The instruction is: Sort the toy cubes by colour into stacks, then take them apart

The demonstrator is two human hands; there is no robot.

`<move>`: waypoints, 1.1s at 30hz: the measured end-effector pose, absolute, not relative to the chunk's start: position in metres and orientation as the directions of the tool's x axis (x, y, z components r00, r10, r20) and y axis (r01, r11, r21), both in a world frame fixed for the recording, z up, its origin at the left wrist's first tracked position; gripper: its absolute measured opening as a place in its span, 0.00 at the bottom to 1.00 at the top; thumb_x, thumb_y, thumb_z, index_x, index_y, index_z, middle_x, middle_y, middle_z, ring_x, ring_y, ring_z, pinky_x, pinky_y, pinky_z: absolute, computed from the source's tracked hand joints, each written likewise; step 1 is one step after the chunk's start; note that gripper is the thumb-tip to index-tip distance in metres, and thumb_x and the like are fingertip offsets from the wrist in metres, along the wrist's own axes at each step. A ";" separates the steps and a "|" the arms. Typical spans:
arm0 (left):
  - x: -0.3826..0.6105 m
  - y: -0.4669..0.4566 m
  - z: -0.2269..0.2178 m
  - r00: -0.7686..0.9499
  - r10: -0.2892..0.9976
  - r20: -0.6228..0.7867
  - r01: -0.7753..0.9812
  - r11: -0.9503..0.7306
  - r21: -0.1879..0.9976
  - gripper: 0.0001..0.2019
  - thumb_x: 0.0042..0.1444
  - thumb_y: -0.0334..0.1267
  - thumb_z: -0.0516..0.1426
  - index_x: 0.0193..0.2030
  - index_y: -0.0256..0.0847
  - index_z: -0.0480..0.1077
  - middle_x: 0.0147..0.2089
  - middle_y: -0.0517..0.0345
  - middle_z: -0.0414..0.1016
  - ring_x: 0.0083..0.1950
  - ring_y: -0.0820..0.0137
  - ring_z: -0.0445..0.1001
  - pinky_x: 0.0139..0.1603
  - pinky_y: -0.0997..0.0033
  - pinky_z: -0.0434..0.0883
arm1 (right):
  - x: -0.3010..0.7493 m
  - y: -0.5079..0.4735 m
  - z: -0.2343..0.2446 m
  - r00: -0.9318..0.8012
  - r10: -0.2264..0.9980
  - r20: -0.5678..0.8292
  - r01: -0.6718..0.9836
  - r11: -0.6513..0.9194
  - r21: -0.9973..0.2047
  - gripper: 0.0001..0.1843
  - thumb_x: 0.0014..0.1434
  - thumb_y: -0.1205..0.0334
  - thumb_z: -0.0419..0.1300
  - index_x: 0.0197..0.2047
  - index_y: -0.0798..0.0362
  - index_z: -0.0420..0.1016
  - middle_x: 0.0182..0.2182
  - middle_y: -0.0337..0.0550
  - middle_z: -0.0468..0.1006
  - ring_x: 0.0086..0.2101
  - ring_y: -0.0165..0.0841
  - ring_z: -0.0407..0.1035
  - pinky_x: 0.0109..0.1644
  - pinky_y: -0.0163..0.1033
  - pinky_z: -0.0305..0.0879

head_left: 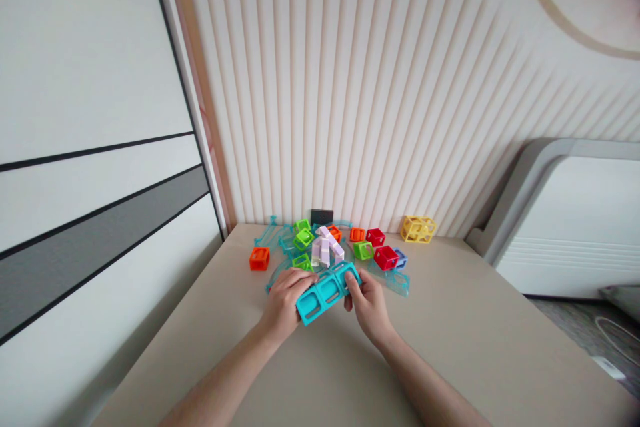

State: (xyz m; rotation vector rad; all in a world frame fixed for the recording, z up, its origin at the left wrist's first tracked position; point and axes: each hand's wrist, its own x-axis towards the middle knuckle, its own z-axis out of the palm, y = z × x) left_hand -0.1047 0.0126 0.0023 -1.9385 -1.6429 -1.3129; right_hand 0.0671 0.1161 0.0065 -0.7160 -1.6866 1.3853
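Note:
A row of joined turquoise cube frames [326, 292] is held above the beige table [450, 333] between both hands. My left hand [285, 300] grips its left end with fingers curled over the top. My right hand [369, 303] pinches its right end. Just behind it lie pale lilac blocks [326, 247], green cube frames [303, 239], red cube frames [385, 257], an orange cube frame [259, 258] and clear teal track pieces [397, 280].
A yellow double cube frame [419, 229] sits at the back right near the ribbed wall. A dark grey block [321, 216] stands against the wall. A white cabinet [570, 227] borders the table's right side, a panelled wall its left.

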 end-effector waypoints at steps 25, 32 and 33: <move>-0.107 0.009 0.003 -0.162 0.792 0.589 0.651 -0.363 0.666 0.19 0.54 0.32 0.63 0.54 0.42 0.76 0.51 0.49 0.82 0.49 0.57 0.82 0.50 0.59 0.79 | 0.079 0.118 0.012 -0.754 0.640 0.146 -0.130 0.072 -0.989 0.25 0.57 0.37 0.62 0.29 0.52 0.67 0.14 0.33 0.71 0.12 0.27 0.62 0.19 0.32 0.52; -0.114 0.011 -0.007 -0.078 0.759 0.646 0.691 -0.426 0.584 0.20 0.55 0.29 0.62 0.55 0.43 0.75 0.53 0.50 0.81 0.51 0.59 0.82 0.53 0.59 0.79 | 0.079 0.117 0.011 -0.766 0.634 0.107 -0.089 0.060 -0.994 0.25 0.60 0.38 0.60 0.26 0.52 0.67 0.11 0.34 0.71 0.11 0.26 0.59 0.21 0.33 0.51; -0.115 0.011 -0.008 -0.065 0.754 0.654 0.699 -0.433 0.569 0.21 0.55 0.28 0.62 0.56 0.43 0.75 0.54 0.50 0.81 0.51 0.59 0.81 0.53 0.59 0.79 | 0.079 0.116 0.011 -0.767 0.632 0.107 -0.089 0.059 -0.994 0.25 0.60 0.38 0.59 0.26 0.52 0.67 0.10 0.34 0.70 0.11 0.26 0.59 0.21 0.33 0.50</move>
